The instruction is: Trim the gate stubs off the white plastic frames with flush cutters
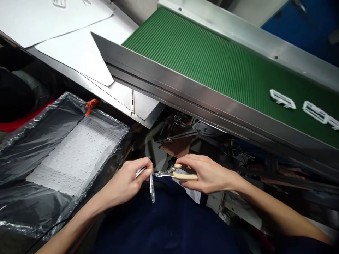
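My left hand [136, 176] is closed around thin white plastic parts [152, 188], one of which hangs below the fingers, seen nearly edge-on. In my right hand [202, 173] is a pair of side cutters [185, 175] with cream handles. The cutters' jaws point left and meet or nearly meet the edge of the part by my left fingertips; whether they touch it I cannot tell. Both hands are in front of my dark blue clothing, below the conveyor.
A conveyor with a green ribbed belt [212, 53] carries white plastic parts [283, 99] at right. Left stands a plastic-lined bin [66, 97] holding flat white pieces [76, 151]. White sheets [76, 53] and a slim metallic tool [132, 102] lie on the table. Metal framework [180, 134] sits under the conveyor.
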A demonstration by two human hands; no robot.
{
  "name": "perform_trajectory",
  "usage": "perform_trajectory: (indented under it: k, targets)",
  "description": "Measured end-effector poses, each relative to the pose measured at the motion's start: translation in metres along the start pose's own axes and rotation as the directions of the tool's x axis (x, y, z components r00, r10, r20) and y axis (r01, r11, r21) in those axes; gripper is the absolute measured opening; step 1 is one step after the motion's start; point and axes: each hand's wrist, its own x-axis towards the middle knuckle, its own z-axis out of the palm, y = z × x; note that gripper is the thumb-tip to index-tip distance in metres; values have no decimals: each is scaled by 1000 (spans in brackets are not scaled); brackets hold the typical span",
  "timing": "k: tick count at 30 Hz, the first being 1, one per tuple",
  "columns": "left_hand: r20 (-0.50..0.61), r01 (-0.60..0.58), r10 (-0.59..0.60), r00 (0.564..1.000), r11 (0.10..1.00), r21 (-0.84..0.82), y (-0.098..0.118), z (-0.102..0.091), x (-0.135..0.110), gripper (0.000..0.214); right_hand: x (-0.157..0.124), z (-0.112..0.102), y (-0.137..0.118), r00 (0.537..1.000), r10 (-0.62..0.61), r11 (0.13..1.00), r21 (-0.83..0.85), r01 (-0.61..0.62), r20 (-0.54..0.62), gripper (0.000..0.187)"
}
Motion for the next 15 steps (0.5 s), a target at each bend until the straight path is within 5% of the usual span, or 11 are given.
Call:
perform_trajectory:
  k: [15]
  targets:
    - [12,-20,19,1000,996,89,8,19,-3,26,-14,-17,-19,996,26,961,-275,-3,81,36]
